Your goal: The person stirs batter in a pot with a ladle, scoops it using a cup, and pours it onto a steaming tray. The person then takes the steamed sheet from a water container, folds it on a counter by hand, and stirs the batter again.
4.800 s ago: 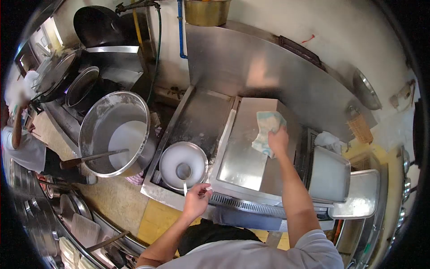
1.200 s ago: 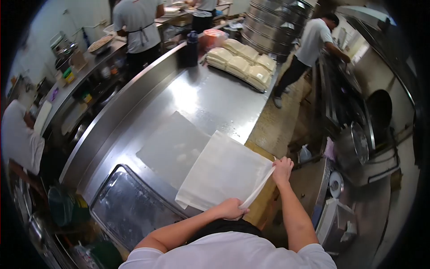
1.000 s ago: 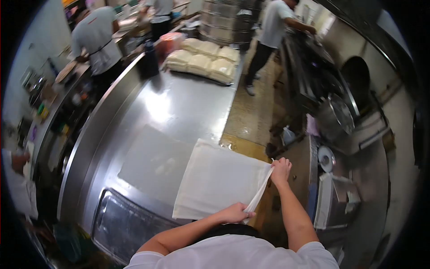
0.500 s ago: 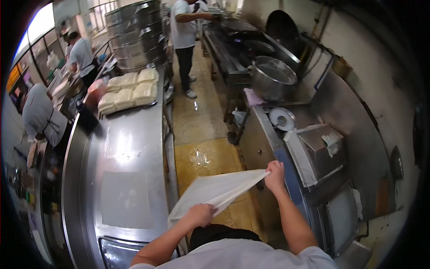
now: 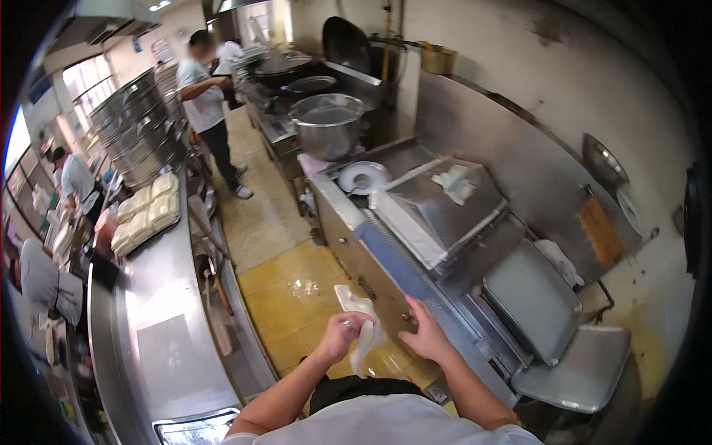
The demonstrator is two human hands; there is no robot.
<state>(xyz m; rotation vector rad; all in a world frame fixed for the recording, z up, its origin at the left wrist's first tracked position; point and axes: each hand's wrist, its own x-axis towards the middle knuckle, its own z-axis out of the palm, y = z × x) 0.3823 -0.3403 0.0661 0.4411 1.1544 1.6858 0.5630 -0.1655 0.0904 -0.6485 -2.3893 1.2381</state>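
Note:
My left hand (image 5: 340,335) is closed on a white cloth (image 5: 366,348), which hangs bunched over the yellow floor in front of me. To its right, my right hand (image 5: 428,331) holds nothing, its fingers apart, near the front of the steel cooking counter (image 5: 400,256). On that counter a slanted steel box (image 5: 452,204) carries a crumpled light cloth (image 5: 455,183). Left of the box lies a round steel bowl (image 5: 362,178) with a ladle in it.
A steel table (image 5: 141,297) along the left bears stacked pale packs (image 5: 148,211) and a tray (image 5: 194,429). A person (image 5: 202,104) stands in the aisle by the woks. A large pot (image 5: 326,126) and rectangular trays (image 5: 530,297) flank the box; more people stand far left.
The view has swung right, from the steel table to the cooking counter. The white cloth, earlier stretched between both hands, is now bunched in my left hand; my right hand has let go.

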